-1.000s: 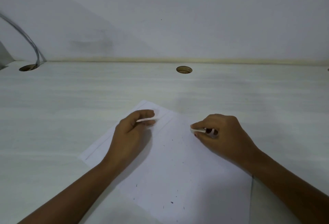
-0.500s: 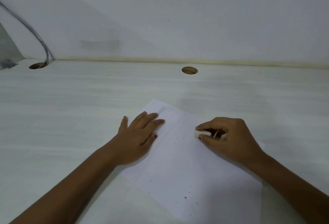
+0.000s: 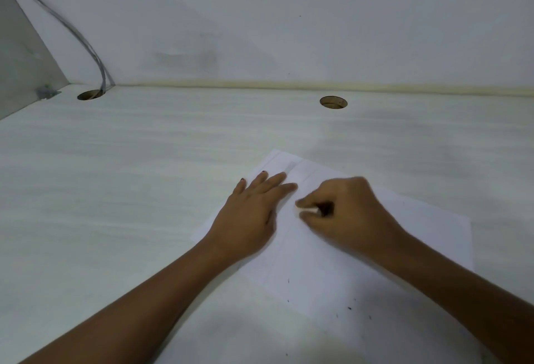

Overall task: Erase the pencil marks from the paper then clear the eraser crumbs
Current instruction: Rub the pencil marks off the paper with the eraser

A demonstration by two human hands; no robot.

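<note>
A white sheet of paper (image 3: 318,271) lies at an angle on the pale desk (image 3: 130,190). My left hand (image 3: 251,213) presses flat on the paper's left part, fingers straight and pointing away. My right hand (image 3: 346,216) pinches a small white eraser (image 3: 306,210) between thumb and fingers, its tip down on the paper just right of my left fingertips. Faint pencil lines (image 3: 300,170) run near the paper's far corner. A few dark eraser crumbs (image 3: 349,308) dot the near part of the sheet.
Two round cable holes sit near the desk's back edge, one at the left (image 3: 90,94) with grey cables (image 3: 86,45) running up the wall, one at the middle (image 3: 333,102). A grey side panel (image 3: 20,60) stands at the far left.
My left hand went from curled to flat on the paper. My right hand with the eraser slid left, closer to my left fingers. The view has shifted to the left.
</note>
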